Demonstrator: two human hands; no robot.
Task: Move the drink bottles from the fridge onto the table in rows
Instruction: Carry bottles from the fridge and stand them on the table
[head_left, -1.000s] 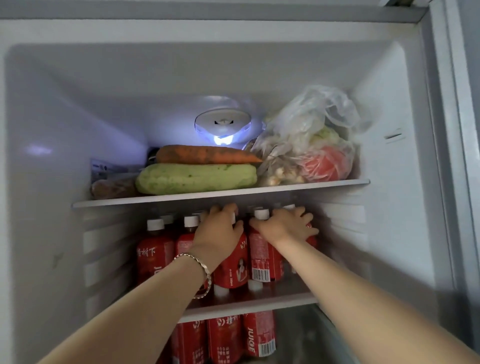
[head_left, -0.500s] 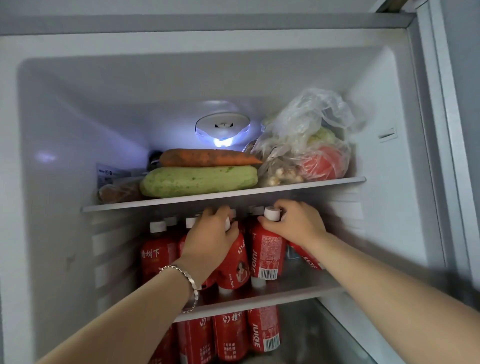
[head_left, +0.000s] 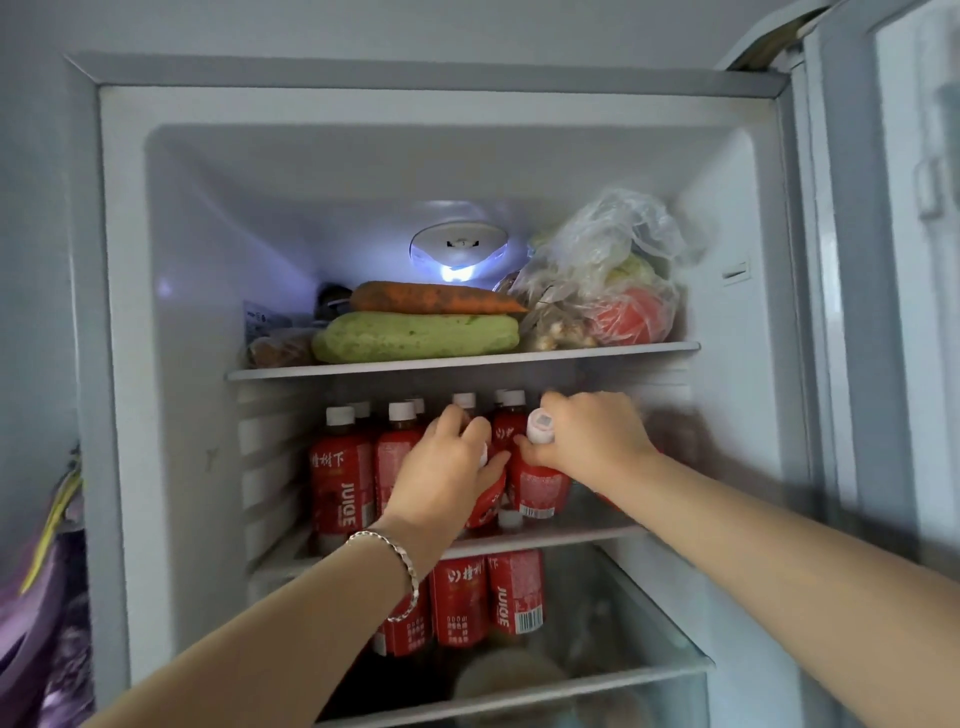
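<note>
Several red juice bottles (head_left: 340, 483) with white caps stand on the fridge's middle shelf (head_left: 571, 535). More red bottles (head_left: 511, 592) stand on the shelf below. My left hand (head_left: 441, 473), a bracelet on its wrist, is wrapped around a tilted red bottle (head_left: 488, 499) at the shelf's front. Beside it, my right hand (head_left: 592, 436) grips the neck of another red bottle (head_left: 537, 486), whose white cap leans toward me. A further bottle seems to sit under my right palm, mostly hidden.
The upper shelf (head_left: 462, 358) carries a carrot (head_left: 436, 299), a green gourd (head_left: 415, 338) and a plastic bag of vegetables (head_left: 602, 280). The open fridge door (head_left: 893, 312) stands at right. Purple cloth (head_left: 41, 623) hangs at left.
The camera has drawn back from the fridge. Both hands have tipped their bottles toward the shelf's front edge; the right bottle's cap now leans out.
</note>
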